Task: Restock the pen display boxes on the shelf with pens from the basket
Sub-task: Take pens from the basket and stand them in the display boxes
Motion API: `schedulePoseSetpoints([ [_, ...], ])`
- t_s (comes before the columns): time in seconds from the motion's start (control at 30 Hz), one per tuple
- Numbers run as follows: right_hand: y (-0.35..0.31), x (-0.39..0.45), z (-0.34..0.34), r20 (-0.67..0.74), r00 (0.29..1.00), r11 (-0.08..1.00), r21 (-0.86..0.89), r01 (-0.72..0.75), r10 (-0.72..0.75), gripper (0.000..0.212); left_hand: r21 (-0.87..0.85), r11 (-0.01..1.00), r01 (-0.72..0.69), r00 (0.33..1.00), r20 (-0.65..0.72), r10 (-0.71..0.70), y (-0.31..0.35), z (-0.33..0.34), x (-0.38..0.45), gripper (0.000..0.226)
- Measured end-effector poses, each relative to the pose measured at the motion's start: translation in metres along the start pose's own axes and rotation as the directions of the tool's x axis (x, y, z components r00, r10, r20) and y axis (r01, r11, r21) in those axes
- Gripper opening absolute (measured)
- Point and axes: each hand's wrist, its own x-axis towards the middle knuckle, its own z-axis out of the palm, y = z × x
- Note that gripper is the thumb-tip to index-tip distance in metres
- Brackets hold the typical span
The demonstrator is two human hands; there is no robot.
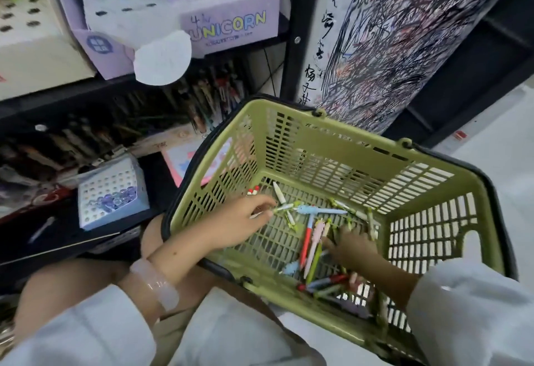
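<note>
An olive-green plastic basket [332,140] rests tilted on my lap, with several loose colourful pens [312,238] scattered on its bottom. My left hand [239,221] reaches in from the left, fingertips pinched on a white-and-green pen [284,207]. My right hand [354,247] lies deeper in the basket, fingers spread down among green pens; whether it grips one is hidden. A purple UNICORN display box [231,30] with many vacant holes stands on the upper shelf. A small blue display box [112,195] sits on the lower shelf.
A white box [31,48] with holes stands left of the purple one. Dark pen stock [202,97] fills the shelf behind. A scribble-covered test paper [404,33] hangs on the post to the right. White floor shows at far right.
</note>
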Motion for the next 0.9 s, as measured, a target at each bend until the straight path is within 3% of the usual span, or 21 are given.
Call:
schedulePoseSetpoints([
  [0.13,-0.036,-0.01,0.011,0.073,0.997,0.998,0.053,-0.037,0.033,0.088,-0.002,1.0,0.028,0.998,0.059,-0.028,-0.002,0.004,0.002,0.033],
  [0.23,-0.039,-0.015,0.014,0.046,0.997,0.997,-0.06,-0.057,0.06,0.094,-0.011,0.999,0.031,0.998,0.055,-0.03,-0.003,0.005,0.004,0.034],
  [0.37,-0.039,-0.01,0.01,0.0,0.999,0.979,-0.202,0.034,-0.035,0.091,-0.03,0.999,0.033,0.997,0.064,-0.031,-0.005,0.006,0.005,0.034],
  [0.43,-0.045,-0.01,0.011,0.056,0.998,0.993,-0.109,0.036,-0.03,0.088,-0.032,0.999,0.041,0.997,0.072,-0.039,-0.006,0.006,0.005,0.035],
  [0.53,-0.054,-0.012,0.013,0.151,0.986,0.993,0.077,-0.089,0.076,0.092,-0.042,0.998,0.056,0.996,0.075,-0.052,-0.009,0.007,0.005,0.036],
  [0.7,-0.062,-0.004,0.008,0.139,0.989,0.999,-0.008,-0.048,0.049,0.077,-0.055,0.997,0.056,0.995,0.088,-0.051,-0.009,0.009,0.005,0.035],
  [0.9,-0.108,0.002,0.005,0.111,0.993,0.996,0.072,-0.053,0.045,0.091,-0.045,0.997,0.059,0.994,0.09,-0.055,-0.009,0.009,0.004,0.036],
])
